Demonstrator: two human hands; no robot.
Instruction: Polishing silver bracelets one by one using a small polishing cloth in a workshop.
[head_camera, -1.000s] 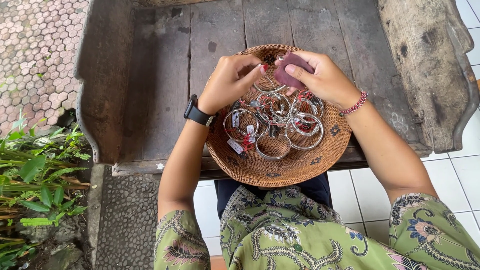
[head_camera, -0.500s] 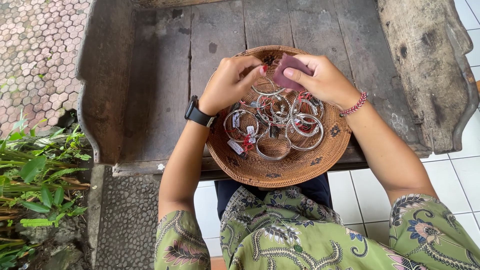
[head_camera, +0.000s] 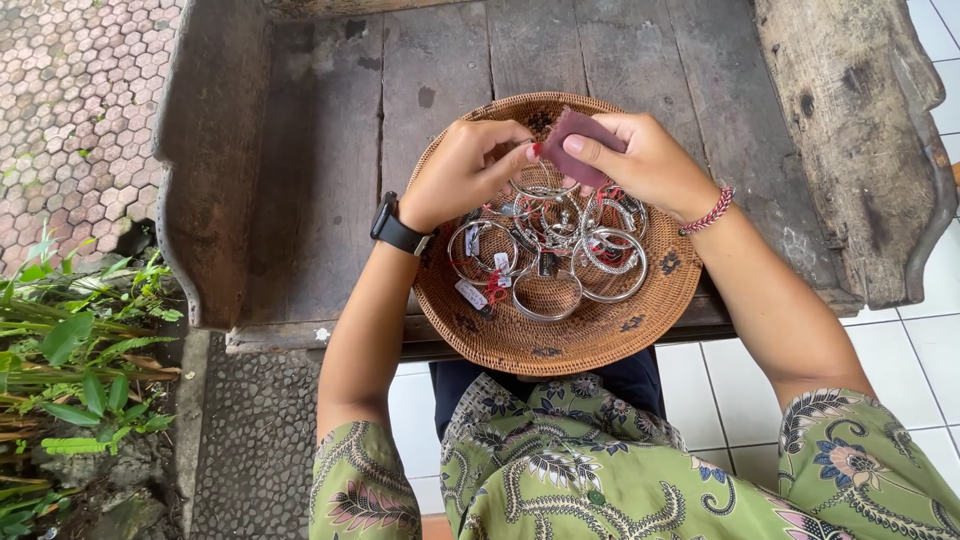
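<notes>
**Meanwhile, one silver bangle gets the cloth while the pile waits**

Up at the far side of the woven basket, a silver bangle is pinched between two hands. The left hand curls over it, fingers drawn in tight and narrow, the red-nailed thumb and forefinger gripping the ring's upper edge. The right hand meets it from the other side, its fingers closed on a small maroon polishing cloth that is pressed against the bangle. Both hands touch over the basket's back rim, just above the heap.

Below them lies the rest of the silver bangles: a loose tangle of rings, some overlapping, several carrying small white tags and bits of red thread. One plain band lies nearest the person, close to the middle of the basket.

As a judgement, the work looks to be in its middle: one piece is in hand under the cloth, and many remain in the basket. No separate finished pile shows, so which of the heaped pieces are already rubbed cannot be told.

On the left wrist sits a black smartwatch; on the right, a red beaded bracelet. The basket rests on a weathered wooden bench with raised ends. Green patterned sleeves fill the lower view, white floor tiles lie under the bench, and leafy plants stand off to the left beside hexagon paving.
</notes>
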